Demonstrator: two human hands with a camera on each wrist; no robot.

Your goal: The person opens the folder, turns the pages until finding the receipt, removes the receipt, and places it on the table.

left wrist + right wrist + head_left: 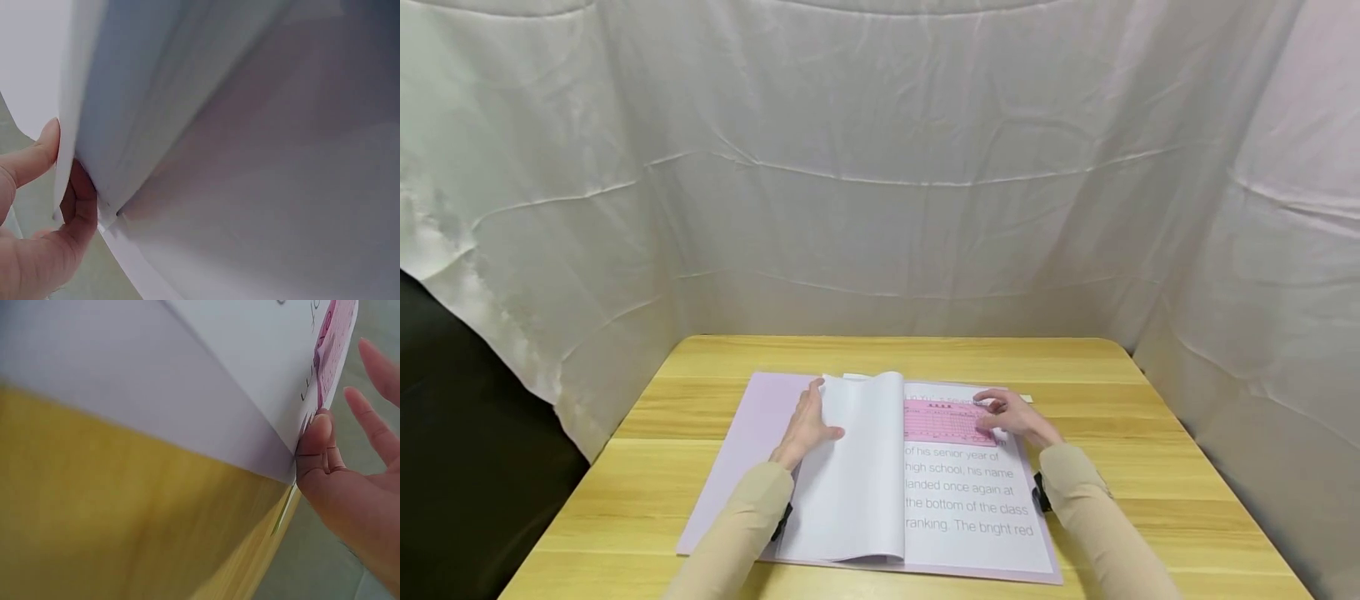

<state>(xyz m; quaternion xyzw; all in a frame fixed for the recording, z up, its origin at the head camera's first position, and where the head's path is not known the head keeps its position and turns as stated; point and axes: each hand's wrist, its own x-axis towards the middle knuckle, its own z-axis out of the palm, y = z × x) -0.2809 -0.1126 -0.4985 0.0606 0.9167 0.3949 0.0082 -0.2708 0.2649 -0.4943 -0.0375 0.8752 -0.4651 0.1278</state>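
A large book with a pale purple cover [748, 442] lies spread on the table. My left hand [805, 429] holds white pages [865, 475] that curve up and over from the middle of the book. In the left wrist view, the thumb [47, 150] lies on the outer face of the pages, with curled fingers behind them. On the right-hand page of large print [970, 521] lies a pink printed slip [940, 423]. My right hand [1007, 414] pinches the slip at its right end between thumb and finger, other fingers spread.
The wood-grain table [1150, 450] extends around the book on all sides. Pale curtains [917, 208] hang behind and at both sides. Dark material [460, 450] shows at the far left. A small pale tab [1026, 398] sticks out past the book's right edge.
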